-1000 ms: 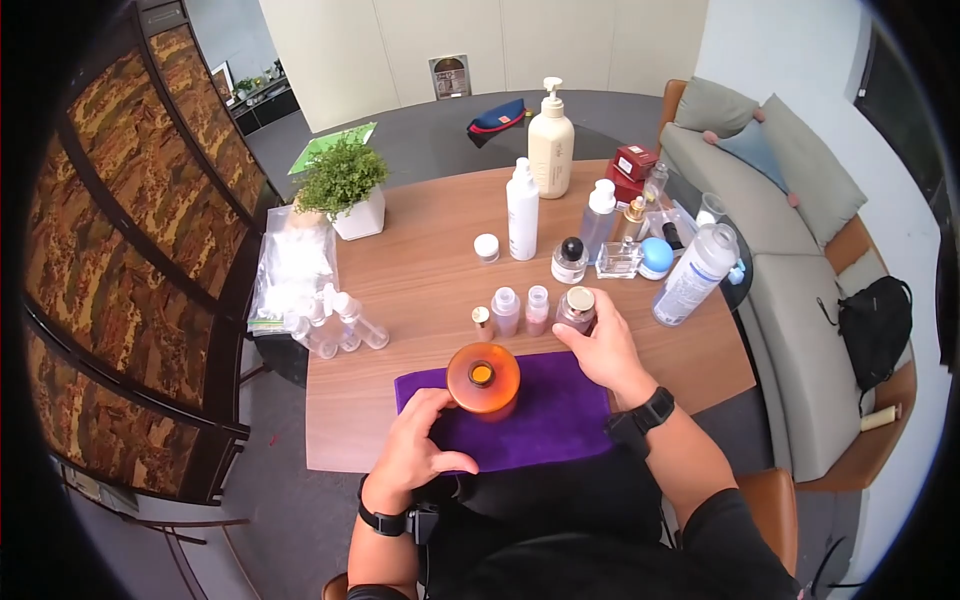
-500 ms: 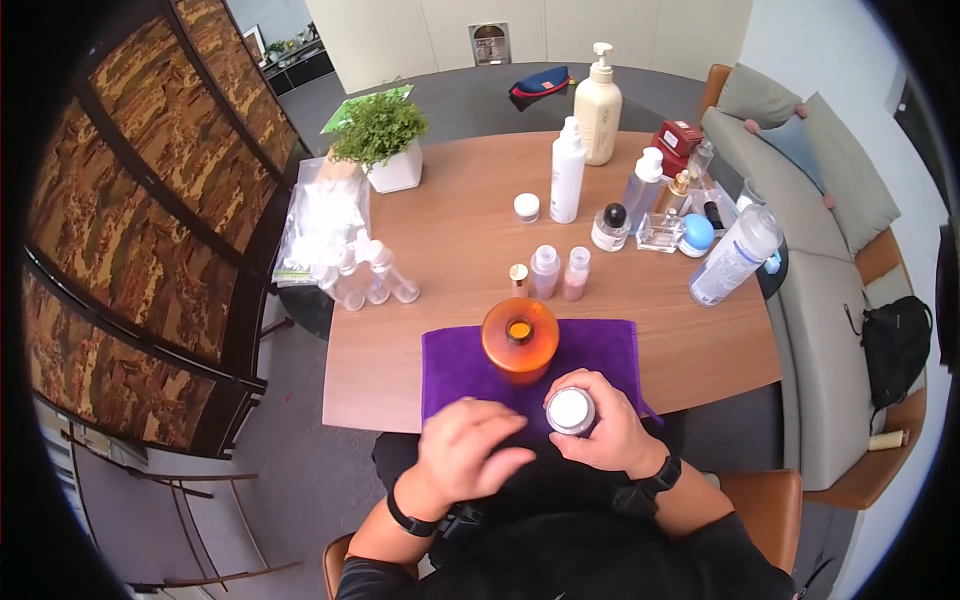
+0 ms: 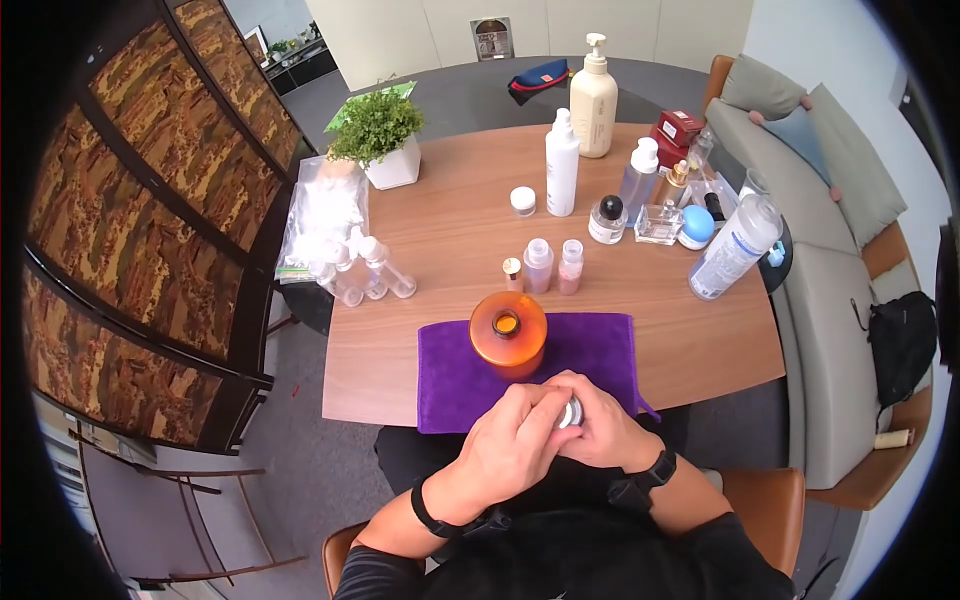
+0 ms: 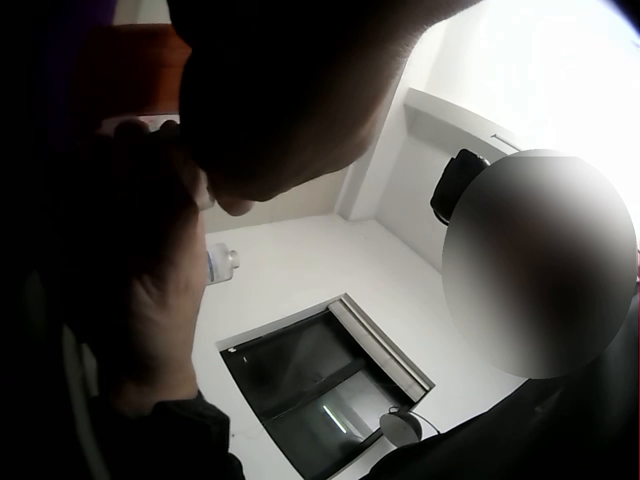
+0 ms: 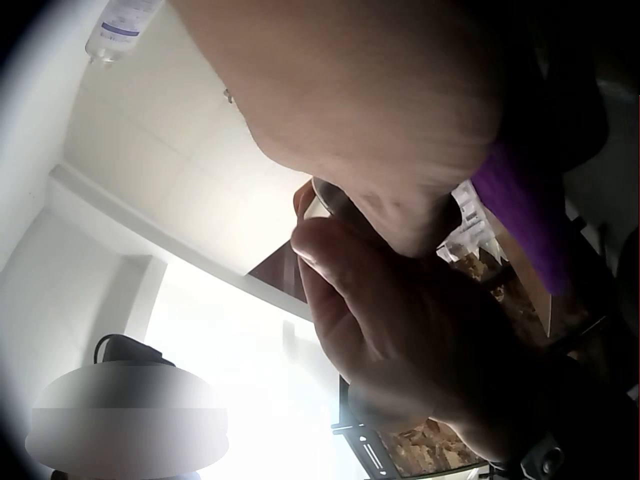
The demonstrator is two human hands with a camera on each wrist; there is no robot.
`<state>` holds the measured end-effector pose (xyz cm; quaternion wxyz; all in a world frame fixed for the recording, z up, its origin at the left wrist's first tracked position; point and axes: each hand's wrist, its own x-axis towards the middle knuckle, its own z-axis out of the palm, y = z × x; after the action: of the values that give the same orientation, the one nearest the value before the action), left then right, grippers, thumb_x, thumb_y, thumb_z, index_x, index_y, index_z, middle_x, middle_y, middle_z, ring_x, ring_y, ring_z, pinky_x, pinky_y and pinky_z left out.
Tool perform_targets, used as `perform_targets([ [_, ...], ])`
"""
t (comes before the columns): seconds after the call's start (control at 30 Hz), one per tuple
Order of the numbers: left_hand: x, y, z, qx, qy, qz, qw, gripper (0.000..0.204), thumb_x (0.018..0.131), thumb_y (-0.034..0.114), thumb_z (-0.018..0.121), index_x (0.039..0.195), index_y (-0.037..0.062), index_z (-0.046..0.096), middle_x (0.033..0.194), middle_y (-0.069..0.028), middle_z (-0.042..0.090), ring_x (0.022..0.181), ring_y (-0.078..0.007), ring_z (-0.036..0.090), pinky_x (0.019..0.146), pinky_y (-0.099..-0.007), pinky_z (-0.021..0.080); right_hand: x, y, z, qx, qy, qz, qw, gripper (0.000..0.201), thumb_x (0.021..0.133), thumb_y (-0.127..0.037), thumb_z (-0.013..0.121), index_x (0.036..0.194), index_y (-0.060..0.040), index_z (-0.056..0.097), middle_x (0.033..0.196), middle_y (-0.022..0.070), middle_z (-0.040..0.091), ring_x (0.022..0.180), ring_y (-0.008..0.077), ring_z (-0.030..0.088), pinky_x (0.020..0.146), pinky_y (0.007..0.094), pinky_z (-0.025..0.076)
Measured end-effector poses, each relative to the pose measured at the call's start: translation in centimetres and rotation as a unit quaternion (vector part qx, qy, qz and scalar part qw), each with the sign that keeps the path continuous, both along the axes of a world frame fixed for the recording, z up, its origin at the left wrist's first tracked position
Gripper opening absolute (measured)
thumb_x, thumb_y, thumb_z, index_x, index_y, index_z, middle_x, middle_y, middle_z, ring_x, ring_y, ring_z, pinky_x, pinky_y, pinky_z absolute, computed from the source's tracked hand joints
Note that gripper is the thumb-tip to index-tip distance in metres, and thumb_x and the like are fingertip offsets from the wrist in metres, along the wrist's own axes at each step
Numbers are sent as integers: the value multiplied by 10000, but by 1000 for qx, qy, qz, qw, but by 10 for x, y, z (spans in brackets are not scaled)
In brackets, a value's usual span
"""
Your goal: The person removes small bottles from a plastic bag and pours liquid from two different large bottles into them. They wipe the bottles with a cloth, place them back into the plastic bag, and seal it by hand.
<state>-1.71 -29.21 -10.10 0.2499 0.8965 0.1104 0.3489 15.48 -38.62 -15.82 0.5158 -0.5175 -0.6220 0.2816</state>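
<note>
Both hands meet over the front edge of the purple cloth, around a small jar with a pale round top. My right hand grips the jar's side. From the left, my left hand curls its fingers and thumb over the top, so only a sliver of jar shows. In the right wrist view, a rim of the jar peeks out between the hands. Just beyond them, an amber bottle with an uncovered neck stands on the cloth.
Behind the amber bottle stand a small gold-capped vial and two small bottles. Clear pump bottles lie near a potted plant at left. Taller bottles, perfume bottles and a leaning clear bottle occupy the right side.
My right hand has brought the jar from beside the small bottles back toward my body. My left hand has left the amber bottle's side and moved right onto the jar's top.
</note>
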Motion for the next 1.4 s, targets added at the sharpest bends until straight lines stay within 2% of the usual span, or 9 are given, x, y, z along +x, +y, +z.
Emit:
perform_targets([
  [0.2, -3, -6, 3, 39, 68, 66, 995, 593, 812, 370, 942, 1220, 4, 716, 965, -126, 690, 804, -258, 693, 654, -358, 598, 4, 0, 7, -2, 4, 20, 1000, 633, 831, -149, 919, 1330, -12, 553, 1181, 171, 672, 1035, 391, 708, 888, 438, 582],
  [0.3, -9, 4, 10, 34, 58, 16, 998, 639, 806, 426, 932, 1234, 3, 717, 1005, -143, 693, 808, -264, 693, 660, -357, 601, 6, 1, 8, 2, 19, 33, 999, 631, 823, -171, 931, 1317, -22, 568, 1166, 163, 678, 1015, 388, 713, 870, 442, 586],
  [0.47, -14, 11, 30, 45, 104, -116, 987, 556, 822, 32, 876, 1344, -27, 691, 1239, -199, 698, 964, -335, 701, 802, -412, 610, 5, -1, 5, -33, 29, 55, 998, 641, 798, -154, 920, 1329, -46, 578, 1158, 149, 678, 1037, 404, 705, 876, 466, 582],
  [0.6, -12, 15, 16, 60, 78, -126, 987, 545, 850, 82, 878, 1354, 9, 687, 1220, -180, 673, 926, -318, 694, 753, -408, 604, 5, 0, 5, -31, 1, 57, 998, 628, 797, -122, 900, 1329, -36, 577, 1201, 162, 673, 1078, 411, 698, 899, 474, 577],
  [0.77, -4, -9, 8, 30, 65, 46, 996, 416, 889, 191, 902, 1215, 0, 728, 1023, -147, 669, 792, -273, 700, 649, -357, 588, 2, 0, 1, 4, 22, 24, 999, 623, 801, -107, 880, 1336, -16, 575, 1256, 193, 662, 1107, 426, 690, 934, 474, 578],
  [1.1, -2, -5, 3, 15, -7, 80, 997, 467, 860, 238, 942, 1200, 10, 719, 974, -103, 674, 761, -224, 689, 608, -337, 579, -1, 1, 2, -5, 24, 15, 1000, 624, 815, -124, 891, 1341, -17, 573, 1232, 192, 671, 1086, 419, 701, 915, 470, 581],
  [1.23, -11, 1, -1, -62, -39, 54, 996, 443, 885, 211, 925, 1216, 5, 716, 1040, -122, 695, 780, -207, 677, 663, -304, 558, 0, 1, 9, 2, 25, 16, 1000, 614, 820, -127, 907, 1328, -26, 578, 1200, 181, 683, 1071, 408, 711, 902, 467, 580],
  [1.37, -23, 3, -17, -250, -80, -26, 965, 414, 955, 171, 874, 1275, -4, 677, 1132, -122, 661, 906, -180, 690, 779, -299, 571, 0, 1, 9, 4, 30, 16, 999, 605, 822, -110, 912, 1325, -32, 584, 1184, 174, 688, 1055, 393, 720, 890, 454, 582],
  [1.4, -23, 1, -18, -341, -124, -71, 929, 426, 961, 122, 856, 1308, 6, 637, 1189, -131, 639, 972, -199, 698, 841, -320, 581, 0, 1, 9, 6, 30, 19, 999, 605, 822, -110, 912, 1325, -32, 584, 1184, 174, 688, 1055, 393, 720, 890, 454, 582],
])
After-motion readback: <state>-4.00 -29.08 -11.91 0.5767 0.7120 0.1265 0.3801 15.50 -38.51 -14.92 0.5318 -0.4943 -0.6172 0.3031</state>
